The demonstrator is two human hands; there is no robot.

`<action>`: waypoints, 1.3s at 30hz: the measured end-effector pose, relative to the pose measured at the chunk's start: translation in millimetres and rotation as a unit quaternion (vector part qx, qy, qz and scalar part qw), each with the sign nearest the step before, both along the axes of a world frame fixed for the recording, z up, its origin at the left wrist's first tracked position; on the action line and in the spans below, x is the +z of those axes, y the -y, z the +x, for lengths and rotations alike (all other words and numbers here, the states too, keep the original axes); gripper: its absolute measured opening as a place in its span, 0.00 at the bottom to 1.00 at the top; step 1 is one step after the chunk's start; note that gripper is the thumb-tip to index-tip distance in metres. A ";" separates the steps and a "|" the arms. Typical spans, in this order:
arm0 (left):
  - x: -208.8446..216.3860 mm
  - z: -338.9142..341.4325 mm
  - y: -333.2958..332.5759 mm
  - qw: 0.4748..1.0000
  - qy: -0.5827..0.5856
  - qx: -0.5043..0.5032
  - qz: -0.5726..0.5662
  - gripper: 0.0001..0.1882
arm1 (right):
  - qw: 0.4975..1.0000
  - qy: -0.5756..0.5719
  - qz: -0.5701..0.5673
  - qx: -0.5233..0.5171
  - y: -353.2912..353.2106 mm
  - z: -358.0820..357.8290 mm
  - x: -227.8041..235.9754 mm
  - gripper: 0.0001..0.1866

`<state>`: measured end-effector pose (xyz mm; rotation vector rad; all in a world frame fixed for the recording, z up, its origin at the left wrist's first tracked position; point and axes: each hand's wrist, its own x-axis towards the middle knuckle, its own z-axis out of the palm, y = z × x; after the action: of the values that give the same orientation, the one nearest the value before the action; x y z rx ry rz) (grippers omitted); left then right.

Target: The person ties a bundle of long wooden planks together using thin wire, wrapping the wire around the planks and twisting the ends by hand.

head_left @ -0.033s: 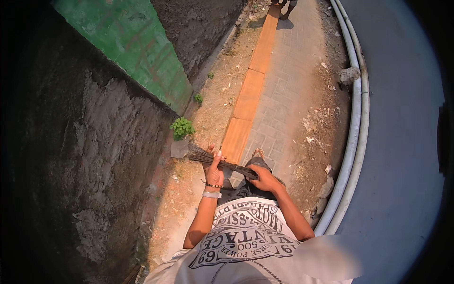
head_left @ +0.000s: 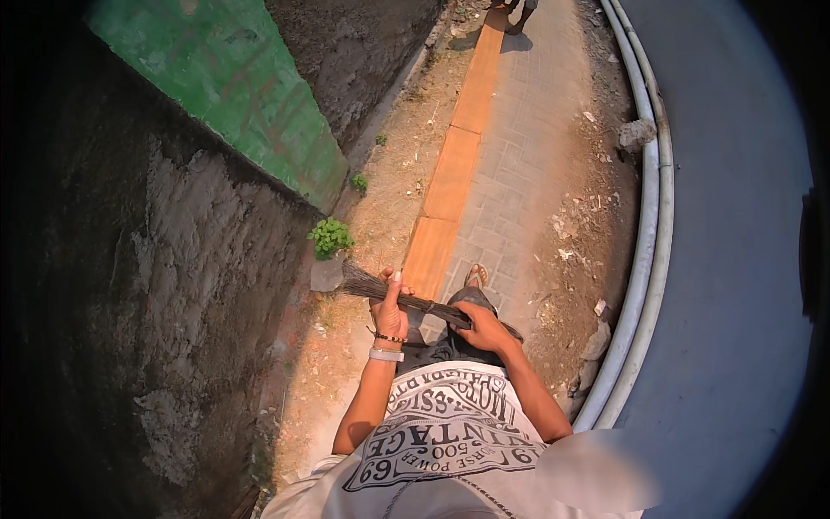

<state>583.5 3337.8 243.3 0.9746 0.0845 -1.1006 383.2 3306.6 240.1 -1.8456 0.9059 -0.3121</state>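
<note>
A stick broom (head_left: 415,302), a bundle of thin dark twigs, lies slantwise across the front of my body at about waist height. My left hand (head_left: 391,316) is closed round it near the splayed end, thumb up, with some of its fingers behind the twigs. At the tighter, bound end on the right, my right hand (head_left: 481,327) grips the bundle from above. Beyond the broom, a strip of orange-brown boards (head_left: 443,195) runs away from me along the ground.
Grey paving (head_left: 506,186) lies right of the boards. Two pale pipes (head_left: 641,259) border a road (head_left: 726,259). A rough wall (head_left: 199,285) with a green part (head_left: 233,95) stands at left, a small plant (head_left: 329,237) by its foot. Another person's legs (head_left: 519,17) show at the far end.
The scene has shifted slightly left in view, and more of my sandalled foot shows past my right knee. Both hands keep the same hold on the broom.
</note>
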 end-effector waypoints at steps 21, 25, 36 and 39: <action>-94.7 -75.5 342.3 0.907 -0.078 0.413 0.036 0.27 | 0.767 0.082 0.586 -0.248 365.7 -102.7 -99.7 0.30; -126.8 -101.1 368.2 0.901 -0.153 0.404 -0.040 0.28 | 0.634 0.308 0.576 -0.413 454.2 -25.4 -112.9 0.26; -220.0 -124.2 567.8 0.842 -0.415 0.344 0.026 0.20 | 0.677 0.399 0.501 -0.363 728.8 1.6 -133.4 0.17; -248.4 -123.3 604.9 0.798 -0.460 0.376 0.096 0.37 | 0.779 0.408 0.374 -0.295 837.3 20.9 -81.2 0.15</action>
<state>460.2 2732.9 -5.1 0.4002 1.2979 -0.7130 404.0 2469.3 158.9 -0.5221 0.7731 -0.9077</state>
